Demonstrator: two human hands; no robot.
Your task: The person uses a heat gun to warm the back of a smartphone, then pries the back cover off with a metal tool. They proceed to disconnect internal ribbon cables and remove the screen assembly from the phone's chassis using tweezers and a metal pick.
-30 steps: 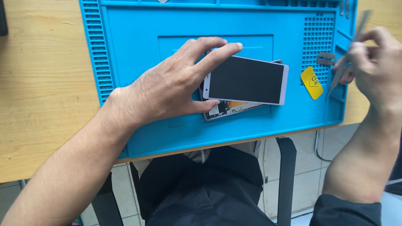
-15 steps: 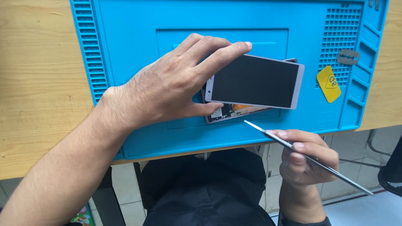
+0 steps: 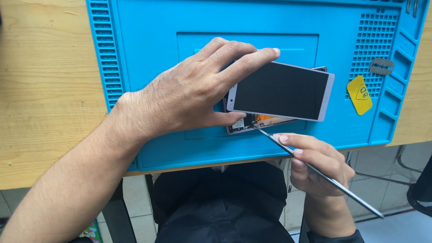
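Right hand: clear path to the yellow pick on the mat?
Probably yes. The yellow pick lies uncovered on the blue mat, but the right hand holds a metal spudger.

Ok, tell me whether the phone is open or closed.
Open. The screen is lifted and skewed off the phone body, exposing its insides along the lower edge, where the metal tool tip points.

A repair workshop: blue repair mat (image 3: 135, 54), opened phone (image 3: 279, 92), metal pry tool (image 3: 324, 175)
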